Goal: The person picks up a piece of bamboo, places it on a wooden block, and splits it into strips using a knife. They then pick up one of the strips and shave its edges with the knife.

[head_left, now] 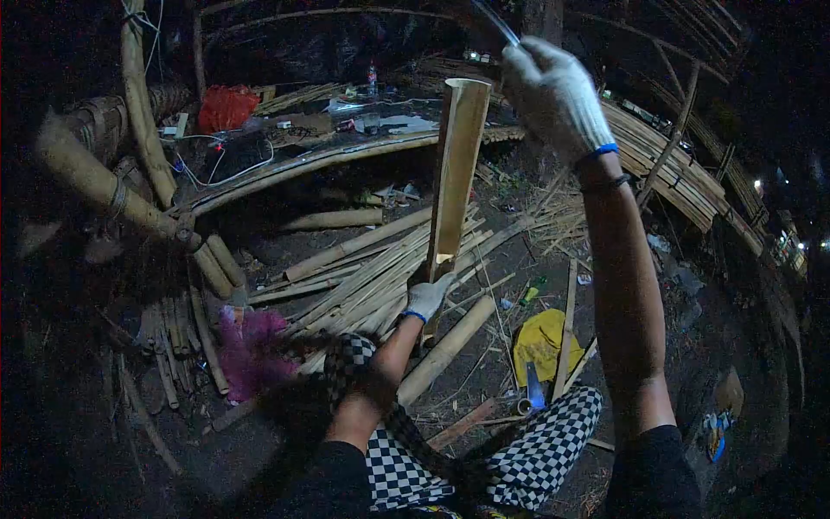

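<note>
A half-round length of split bamboo (459, 164) stands nearly upright in front of me, its hollow inner side showing. Around its lower part, my left hand (428, 297) is closed, in a white glove with a blue cuff. My right hand (558, 95), gloved the same way, is raised high to the right of the bamboo's top and apart from it. Its fingers are closed on a knife, whose thin shiny blade (497, 23) points up and left, out of the frame. The knife's handle is hidden in the glove.
Bamboo strips (367, 285) lie heaped on the ground behind the left hand. A whole bamboo pole (448, 350) lies beside my checkered trousers (545, 450). A yellow cloth (540, 344) is at right. Beyond stands a bamboo-edged platform (320, 158) with a red bag (227, 108) and cables.
</note>
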`<state>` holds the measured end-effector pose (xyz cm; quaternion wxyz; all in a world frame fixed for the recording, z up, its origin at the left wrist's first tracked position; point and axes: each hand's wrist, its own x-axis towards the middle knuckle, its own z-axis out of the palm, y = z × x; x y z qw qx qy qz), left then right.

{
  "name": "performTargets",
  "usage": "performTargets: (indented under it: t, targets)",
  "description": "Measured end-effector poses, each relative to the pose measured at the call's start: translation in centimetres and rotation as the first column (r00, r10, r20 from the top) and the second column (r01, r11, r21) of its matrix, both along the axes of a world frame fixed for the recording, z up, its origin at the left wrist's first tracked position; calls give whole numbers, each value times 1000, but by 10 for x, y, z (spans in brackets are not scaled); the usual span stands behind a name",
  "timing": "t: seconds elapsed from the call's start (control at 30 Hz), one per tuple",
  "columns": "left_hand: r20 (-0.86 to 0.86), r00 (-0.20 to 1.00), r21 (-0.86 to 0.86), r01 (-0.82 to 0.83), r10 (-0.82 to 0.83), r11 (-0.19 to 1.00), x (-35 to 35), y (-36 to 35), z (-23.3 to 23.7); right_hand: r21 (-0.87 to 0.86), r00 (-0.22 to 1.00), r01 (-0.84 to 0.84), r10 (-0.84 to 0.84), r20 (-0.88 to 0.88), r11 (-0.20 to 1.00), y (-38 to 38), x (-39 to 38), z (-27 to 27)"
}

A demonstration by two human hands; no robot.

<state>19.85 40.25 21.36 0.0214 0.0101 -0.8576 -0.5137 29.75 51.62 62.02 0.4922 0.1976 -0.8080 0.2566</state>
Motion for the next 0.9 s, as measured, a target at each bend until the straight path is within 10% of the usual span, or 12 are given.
performTargets:
  t: [0.07,0.1,0.17,0.23,0.3,0.5,0.7,0.9]
  targets:
    - [-166,982,203,121,-88,972,1,-2,0,-49,960,-71,55,-275,996,-4,14,12]
    - [-162,983,200,120,-88,972,5,-3,7,-279,982,-187,173,-76,942,-14,31,15]
    - [78,996,73,37,-43,997,14,-1,26,-299,933,-265,165,-320,917,-20,30,18]
    - [155,988,-57,34,-25,998,-6,2,-1,-99,924,59,-92,-371,993,-2,-15,-8]
    - [-26,998,154,58,-55,986,8,-1,11,239,972,177,-207,110,955,-10,-31,-35]
    - [-124,991,160,71,-51,985,18,-4,25,257,963,147,-197,184,955,-13,-25,-35]
    - [-286,958,169,91,-40,981,6,-6,10,4,998,-16,16,66,1000,-14,-35,-61]
    - [41,999,-64,33,-30,997,-12,0,-18,-460,867,-333,459,194,823,-6,-49,-87]
